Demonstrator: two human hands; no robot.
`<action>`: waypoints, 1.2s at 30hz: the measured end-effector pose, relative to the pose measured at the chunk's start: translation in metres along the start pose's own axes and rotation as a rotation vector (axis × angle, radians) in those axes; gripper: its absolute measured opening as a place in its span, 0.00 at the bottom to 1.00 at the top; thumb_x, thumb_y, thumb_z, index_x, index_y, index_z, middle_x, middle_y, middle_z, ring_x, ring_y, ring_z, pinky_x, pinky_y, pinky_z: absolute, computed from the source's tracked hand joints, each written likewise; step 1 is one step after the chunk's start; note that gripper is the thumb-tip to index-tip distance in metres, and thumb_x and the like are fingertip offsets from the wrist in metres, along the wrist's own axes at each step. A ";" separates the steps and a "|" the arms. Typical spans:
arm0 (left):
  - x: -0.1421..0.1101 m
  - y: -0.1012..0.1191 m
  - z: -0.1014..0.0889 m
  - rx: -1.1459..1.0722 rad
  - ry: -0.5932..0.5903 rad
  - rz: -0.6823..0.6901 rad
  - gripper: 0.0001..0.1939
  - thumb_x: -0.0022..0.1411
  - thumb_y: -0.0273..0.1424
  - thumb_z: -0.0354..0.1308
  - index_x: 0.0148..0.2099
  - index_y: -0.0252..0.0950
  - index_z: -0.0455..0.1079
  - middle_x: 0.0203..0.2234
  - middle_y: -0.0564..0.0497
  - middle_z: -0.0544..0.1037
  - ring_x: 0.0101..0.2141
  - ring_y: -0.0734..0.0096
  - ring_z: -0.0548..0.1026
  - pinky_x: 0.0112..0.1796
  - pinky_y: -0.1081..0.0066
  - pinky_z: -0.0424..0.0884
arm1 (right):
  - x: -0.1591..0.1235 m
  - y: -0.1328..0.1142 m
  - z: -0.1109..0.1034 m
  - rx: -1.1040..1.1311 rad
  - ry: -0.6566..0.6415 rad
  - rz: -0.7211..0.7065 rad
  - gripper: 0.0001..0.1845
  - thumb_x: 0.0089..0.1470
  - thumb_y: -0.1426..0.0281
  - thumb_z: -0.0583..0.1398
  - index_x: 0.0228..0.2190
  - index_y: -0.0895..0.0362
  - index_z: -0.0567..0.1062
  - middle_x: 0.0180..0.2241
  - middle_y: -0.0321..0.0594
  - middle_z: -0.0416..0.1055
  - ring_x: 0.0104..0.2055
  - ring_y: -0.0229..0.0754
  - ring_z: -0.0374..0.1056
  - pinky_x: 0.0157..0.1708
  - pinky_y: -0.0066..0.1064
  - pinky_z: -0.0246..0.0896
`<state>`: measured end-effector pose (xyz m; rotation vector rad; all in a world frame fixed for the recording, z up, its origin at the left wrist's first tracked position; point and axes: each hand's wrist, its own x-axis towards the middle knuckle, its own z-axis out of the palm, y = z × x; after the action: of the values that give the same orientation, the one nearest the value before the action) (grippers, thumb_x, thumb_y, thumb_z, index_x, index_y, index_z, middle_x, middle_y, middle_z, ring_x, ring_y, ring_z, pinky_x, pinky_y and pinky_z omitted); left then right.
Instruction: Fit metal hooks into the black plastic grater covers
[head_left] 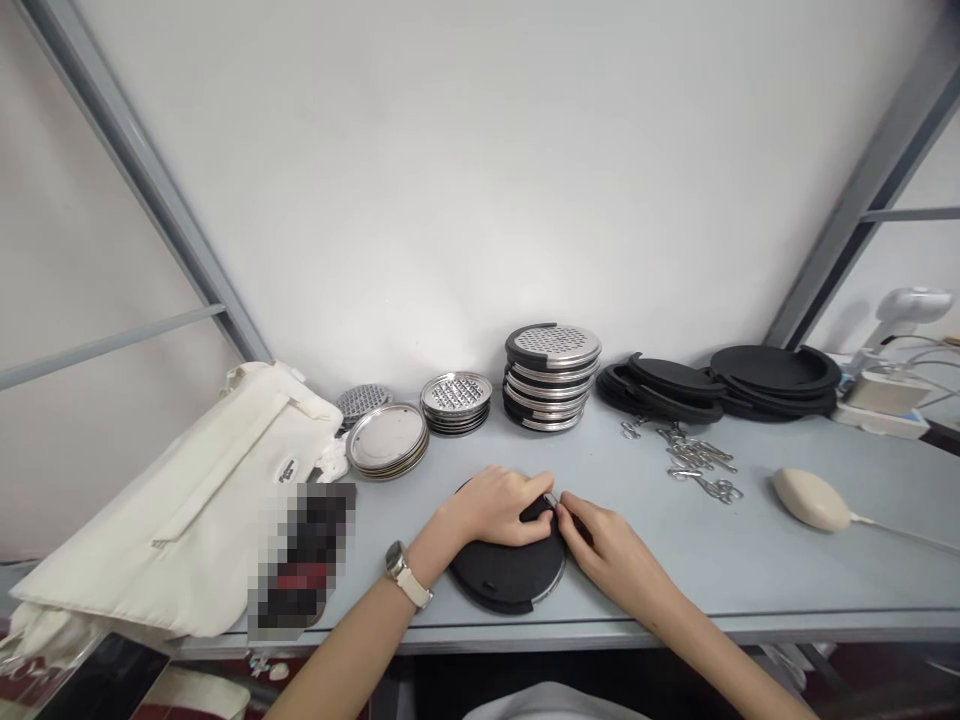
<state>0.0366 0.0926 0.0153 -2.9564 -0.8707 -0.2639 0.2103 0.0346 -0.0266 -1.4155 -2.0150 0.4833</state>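
Note:
A black round case [510, 575] lies flat near the table's front edge, with a strip of shiny metal showing at its lower right rim. My left hand [499, 505], a watch on its wrist, rests on top of the case with curled fingers gripping its upper right part. At that same edge my right hand [592, 535] pinches a small metal piece [551, 500], mostly covered by the fingertips. Loose metal clips [697, 450] lie in a cluster to the right. Behind my hands stands a stack of perforated metal grater discs in black holders [553, 375].
Grater discs [456, 400] and plain metal discs [386, 440] are piled at left back. Black round holders [667, 385] and more black discs [776, 380] sit at right back. A white bag [187, 500] leans on the left. A corded cream device [812, 498] lies right.

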 end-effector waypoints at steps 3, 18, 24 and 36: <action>0.000 -0.001 0.001 -0.010 0.006 0.016 0.07 0.62 0.36 0.50 0.39 0.39 0.60 0.26 0.52 0.75 0.26 0.66 0.74 0.26 0.70 0.58 | 0.000 0.000 0.000 0.005 -0.009 0.004 0.14 0.62 0.66 0.45 0.25 0.53 0.61 0.23 0.35 0.68 0.23 0.39 0.64 0.25 0.29 0.52; 0.000 0.000 0.000 -0.019 0.010 0.039 0.07 0.62 0.36 0.50 0.40 0.39 0.60 0.25 0.54 0.74 0.25 0.68 0.73 0.25 0.71 0.56 | 0.000 0.000 -0.001 0.090 -0.006 0.034 0.16 0.61 0.64 0.47 0.22 0.53 0.57 0.19 0.32 0.62 0.21 0.37 0.57 0.24 0.27 0.48; 0.000 0.001 -0.002 0.017 0.014 0.042 0.07 0.62 0.37 0.50 0.39 0.39 0.59 0.25 0.54 0.74 0.25 0.67 0.74 0.24 0.70 0.55 | -0.001 0.002 -0.001 0.089 -0.015 0.040 0.17 0.61 0.64 0.47 0.21 0.54 0.57 0.19 0.31 0.60 0.22 0.36 0.55 0.24 0.27 0.47; 0.000 0.002 -0.002 0.021 0.003 0.040 0.07 0.62 0.37 0.50 0.39 0.39 0.60 0.25 0.54 0.75 0.26 0.67 0.74 0.25 0.70 0.56 | 0.000 0.002 -0.002 0.111 0.000 0.047 0.17 0.60 0.65 0.47 0.21 0.55 0.58 0.19 0.31 0.59 0.22 0.35 0.55 0.24 0.26 0.47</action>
<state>0.0375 0.0910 0.0171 -2.9495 -0.8079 -0.2548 0.2130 0.0354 -0.0267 -1.3973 -1.9277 0.6055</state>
